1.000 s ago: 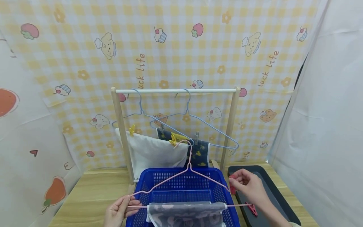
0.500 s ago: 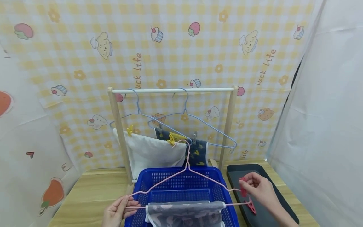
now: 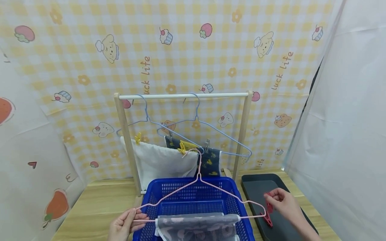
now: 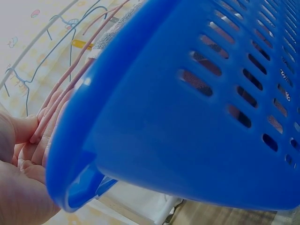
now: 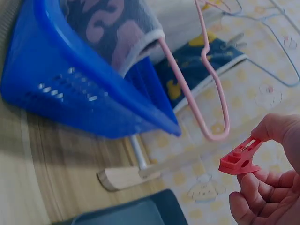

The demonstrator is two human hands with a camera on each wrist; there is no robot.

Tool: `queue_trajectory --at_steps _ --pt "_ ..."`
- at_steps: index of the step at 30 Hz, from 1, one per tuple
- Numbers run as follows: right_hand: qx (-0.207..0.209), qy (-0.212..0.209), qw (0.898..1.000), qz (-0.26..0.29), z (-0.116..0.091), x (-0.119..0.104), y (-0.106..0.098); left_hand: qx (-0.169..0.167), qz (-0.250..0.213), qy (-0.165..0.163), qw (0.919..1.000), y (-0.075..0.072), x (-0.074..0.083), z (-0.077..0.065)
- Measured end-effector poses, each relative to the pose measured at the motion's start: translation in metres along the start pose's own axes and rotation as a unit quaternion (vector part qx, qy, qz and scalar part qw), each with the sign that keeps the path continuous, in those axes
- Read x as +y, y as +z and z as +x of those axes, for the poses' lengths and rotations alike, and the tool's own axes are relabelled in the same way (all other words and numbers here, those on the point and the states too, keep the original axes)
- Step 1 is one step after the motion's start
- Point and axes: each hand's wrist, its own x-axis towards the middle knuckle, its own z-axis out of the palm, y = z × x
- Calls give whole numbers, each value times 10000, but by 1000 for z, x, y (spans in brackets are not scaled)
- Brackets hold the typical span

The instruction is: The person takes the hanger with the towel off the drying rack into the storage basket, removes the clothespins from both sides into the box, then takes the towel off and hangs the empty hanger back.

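Note:
My left hand [image 3: 126, 222] holds the left end of a pink hanger [image 3: 178, 193], thumb on top and fingers under the wire. Draped over the hanger's lower bar is a grey patterned cloth [image 3: 199, 224], hanging into the blue basket [image 3: 193, 182]. My right hand [image 3: 283, 202] pinches a red clothespin [image 5: 239, 160] between thumb and fingers, just outside the hanger's right end. In the right wrist view a gap shows between this clothespin and the wire. A second red clothespin [image 3: 268, 221] lies in the dark tray [image 3: 250, 185], overlapped by the hanger's tip in the head view.
Behind the basket stands a wooden rack with a white rail [image 3: 181, 96]. Two blue hangers [image 3: 224, 134] hang there; a white cloth [image 3: 163, 164] with yellow clothespins [image 3: 137, 138] and a dark patterned cloth [image 3: 212, 164] with grey clips hang below. A patterned sheet covers the wall.
My right hand has moved right with the clothespin, from beside the hanger's right shoulder to beyond its right end. The left hand keeps its hold on the hanger.

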Motion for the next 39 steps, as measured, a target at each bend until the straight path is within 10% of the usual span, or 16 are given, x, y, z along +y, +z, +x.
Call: queue_trajectory --at_steps 19,39 --pt "90 187 9854 -1691 32 82 9 228 211 -252 9992 2 1 0" --pt "-305 713 9745 -2104 38 92 22 209 234 -86 9995 1 0 0"
